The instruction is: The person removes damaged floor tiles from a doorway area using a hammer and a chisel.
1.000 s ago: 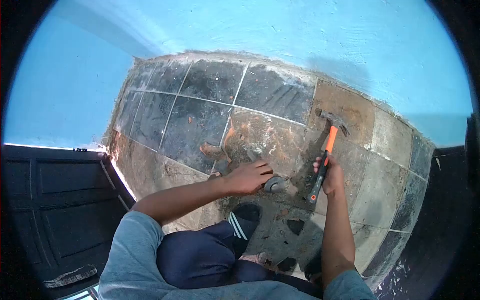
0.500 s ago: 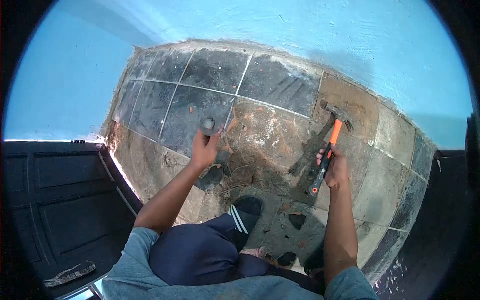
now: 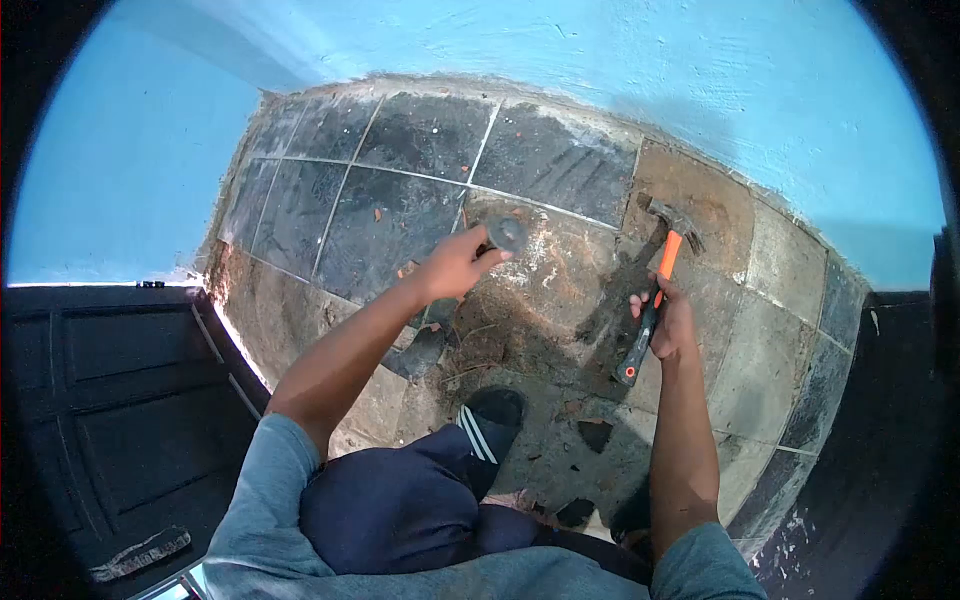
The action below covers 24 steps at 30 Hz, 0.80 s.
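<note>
My left hand [image 3: 456,266] is closed on a round grey tool [image 3: 508,236], seen end-on over the bare, tile-less patch of floor. Its lower part is hidden, so I cannot make out its exact kind. My right hand [image 3: 672,320] grips a claw hammer [image 3: 668,262] by its orange and black handle. The hammer's metal head points away from me, toward the wall. Beneath both hands lies rough brown mortar [image 3: 555,265] with white scrape marks.
Dark floor tiles [image 3: 395,215] border the bare patch, up to a blue wall [image 3: 520,45]. Broken tile pieces [image 3: 594,433] and rubble lie near my sandalled foot [image 3: 492,425]. A dark panelled door [image 3: 150,400] stands at the left.
My left hand has moved right with the round grey tool, from above the dark tile to over the bare patch. The hammer has barely moved in my right hand.
</note>
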Tool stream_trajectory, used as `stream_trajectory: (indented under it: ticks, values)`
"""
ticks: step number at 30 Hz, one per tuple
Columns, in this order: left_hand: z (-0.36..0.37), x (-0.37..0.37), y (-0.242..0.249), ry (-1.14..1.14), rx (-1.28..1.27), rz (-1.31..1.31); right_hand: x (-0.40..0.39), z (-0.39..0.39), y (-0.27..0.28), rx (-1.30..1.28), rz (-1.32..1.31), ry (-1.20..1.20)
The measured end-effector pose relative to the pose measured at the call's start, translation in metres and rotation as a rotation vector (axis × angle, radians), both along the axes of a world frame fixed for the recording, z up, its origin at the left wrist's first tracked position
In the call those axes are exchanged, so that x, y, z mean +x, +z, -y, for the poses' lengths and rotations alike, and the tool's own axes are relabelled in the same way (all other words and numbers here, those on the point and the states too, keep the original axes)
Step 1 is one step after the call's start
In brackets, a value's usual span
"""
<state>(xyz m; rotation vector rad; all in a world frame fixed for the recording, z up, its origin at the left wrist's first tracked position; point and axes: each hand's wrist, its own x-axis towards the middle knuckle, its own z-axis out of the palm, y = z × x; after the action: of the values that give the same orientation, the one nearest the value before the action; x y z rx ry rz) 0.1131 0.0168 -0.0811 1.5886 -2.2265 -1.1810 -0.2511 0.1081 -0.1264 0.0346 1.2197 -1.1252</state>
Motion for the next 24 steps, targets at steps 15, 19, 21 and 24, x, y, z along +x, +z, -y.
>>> stream_trajectory:
  ticks: [15,19,21,24]
  values:
    - [0.017,-0.024,-0.007,0.130,-0.023,0.093,-0.013,0.029,0.062,-0.087,-0.678,0.346]
    - [0.015,-0.027,-0.005,0.137,-0.079,0.050,0.004,0.057,0.117,-0.338,-0.852,0.247]
    - [0.016,-0.026,-0.009,0.133,-0.095,0.059,0.018,0.069,0.116,-0.393,-0.989,0.181]
    - [0.014,-0.027,-0.013,0.136,-0.195,-0.013,0.035,0.068,0.076,-0.460,-1.270,0.366]
